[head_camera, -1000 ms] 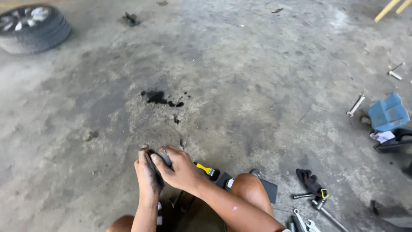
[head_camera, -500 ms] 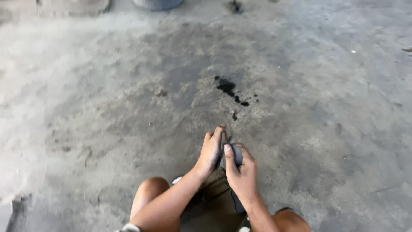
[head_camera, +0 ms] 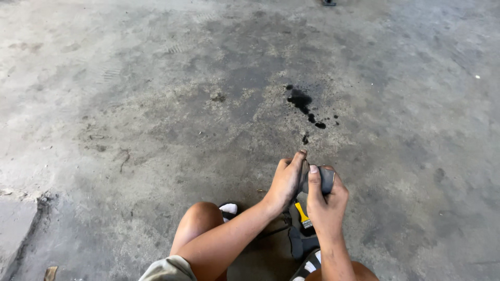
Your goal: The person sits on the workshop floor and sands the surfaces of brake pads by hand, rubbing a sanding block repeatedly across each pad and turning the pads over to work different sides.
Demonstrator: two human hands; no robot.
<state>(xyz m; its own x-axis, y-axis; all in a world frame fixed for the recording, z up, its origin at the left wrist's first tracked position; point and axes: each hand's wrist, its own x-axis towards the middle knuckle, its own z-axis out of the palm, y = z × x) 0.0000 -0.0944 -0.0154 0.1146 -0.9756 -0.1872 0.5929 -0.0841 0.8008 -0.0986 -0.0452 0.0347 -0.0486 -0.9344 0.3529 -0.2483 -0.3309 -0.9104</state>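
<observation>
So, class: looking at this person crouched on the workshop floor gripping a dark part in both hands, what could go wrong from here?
Three possible risks:
1. The dark grey part is pinched between the left hand and right hand; greasy fingers might slip.
2. The black oil spill lies just ahead; stepping there could cause a slide.
3. The yellow-handled brush lies under the hands, near the feet, easy to tread on.

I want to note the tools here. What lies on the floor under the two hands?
Under the left hand and right hand, which grip a dark grey part, a yellow-handled brush lies on the concrete floor. Its upper end is covered by the hands.
</observation>
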